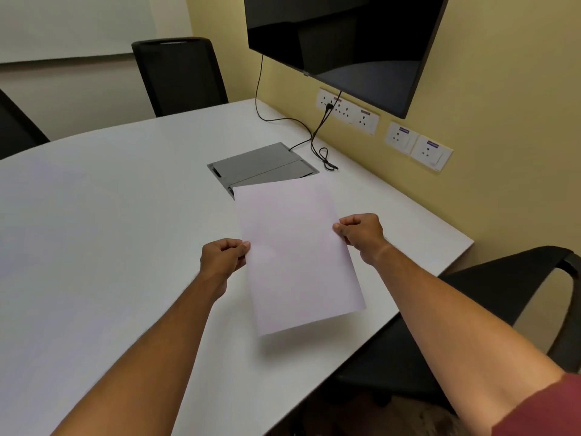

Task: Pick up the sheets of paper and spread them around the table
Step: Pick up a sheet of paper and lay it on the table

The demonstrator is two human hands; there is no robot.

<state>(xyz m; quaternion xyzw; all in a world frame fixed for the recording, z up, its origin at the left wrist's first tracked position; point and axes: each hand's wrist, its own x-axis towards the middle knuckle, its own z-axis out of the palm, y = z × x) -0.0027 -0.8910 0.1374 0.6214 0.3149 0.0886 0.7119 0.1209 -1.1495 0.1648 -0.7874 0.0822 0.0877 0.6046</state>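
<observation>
The white table fills most of the view, its straight far edge running along the yellow wall and its curved edge sweeping round toward two black chairs, one at the far end and another tucked in at the near right corner. A dark screen hangs on the wall above that far edge, with a row of wall sockets below it and a black cable trailing down onto the tabletop. Set into the table near the far edge is a grey cable hatch with its lid partly raised. The sheets of paper are held just above the table, over the stretch between the hatch and the near right edge, their far edge overlapping the hatch in view and a soft shadow beneath the near corner showing they are lifted clear. Whether this is one sheet or several stacked flush I cannot tell. The left hand pinches the left long edge, thumb on top and fingers curled under; the right hand pinches the right edge the same way. Gripping both sides likely keeps the thin paper flat and under control. No sheet lies on the table yet, so spreading seems not to have begun.
</observation>
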